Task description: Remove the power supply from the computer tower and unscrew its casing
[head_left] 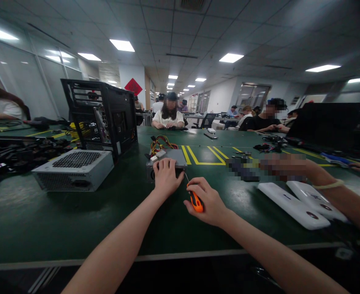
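Observation:
In the head view, my left hand (166, 176) grips a small grey power supply unit (177, 157), its fingers over the top and its thumb by the near right corner. Bundled coloured cables (162, 143) with white connectors rise from the unit's far left side. My right hand (209, 200) is closed round the orange and black handle of a screwdriver (195, 201). The thin shaft points up and left at the unit's near right corner; whether its tip touches a screw is too small to tell.
A larger silver power supply (84, 169) and an open black computer case (118, 118) stand at left, beside piled black parts (23, 157). At right, another person's arm (327, 179) reaches over white devices (293, 204). A dark monitor (333, 126) stands far right.

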### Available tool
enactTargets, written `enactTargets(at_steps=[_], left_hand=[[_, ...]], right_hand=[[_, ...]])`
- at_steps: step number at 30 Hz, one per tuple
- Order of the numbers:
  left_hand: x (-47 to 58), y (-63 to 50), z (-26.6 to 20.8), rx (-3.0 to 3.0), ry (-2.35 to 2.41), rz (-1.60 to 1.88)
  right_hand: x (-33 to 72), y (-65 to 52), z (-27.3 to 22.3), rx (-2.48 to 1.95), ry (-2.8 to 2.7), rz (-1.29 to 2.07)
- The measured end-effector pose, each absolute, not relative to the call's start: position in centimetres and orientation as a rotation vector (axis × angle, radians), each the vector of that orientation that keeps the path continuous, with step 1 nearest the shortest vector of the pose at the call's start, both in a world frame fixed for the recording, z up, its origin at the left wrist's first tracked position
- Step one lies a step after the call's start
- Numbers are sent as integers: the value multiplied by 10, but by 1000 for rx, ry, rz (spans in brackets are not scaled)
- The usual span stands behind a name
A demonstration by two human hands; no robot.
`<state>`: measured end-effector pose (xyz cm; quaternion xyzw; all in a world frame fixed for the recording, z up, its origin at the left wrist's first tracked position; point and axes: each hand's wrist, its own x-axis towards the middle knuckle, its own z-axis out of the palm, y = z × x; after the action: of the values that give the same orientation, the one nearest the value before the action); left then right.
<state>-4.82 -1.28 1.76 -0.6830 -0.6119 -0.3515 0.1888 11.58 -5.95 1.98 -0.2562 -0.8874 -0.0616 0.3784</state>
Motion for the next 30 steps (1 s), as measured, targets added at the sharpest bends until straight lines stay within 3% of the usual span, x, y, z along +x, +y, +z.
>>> enactTargets(at_steps=[6,14,20,26,30], left_hand=[[-48,-11,16,-1908,-1705,-984],[-48,-12,18,-1926,-1713,-974],[-48,-11,17,-1894,-1717,-975],[-48,-10,16,-1894,-1722,-971],[-48,-11,17,-1905,-1713,-970]], right_hand=[[116,-59,19,-628,-2353,-277],[118,-62,25,-511,-2356,-13],[119,-62,24,-434,-2338,-177],[119,-62,22,-397,-2268,30],[120,-63,24,-397,-2329,-7]])
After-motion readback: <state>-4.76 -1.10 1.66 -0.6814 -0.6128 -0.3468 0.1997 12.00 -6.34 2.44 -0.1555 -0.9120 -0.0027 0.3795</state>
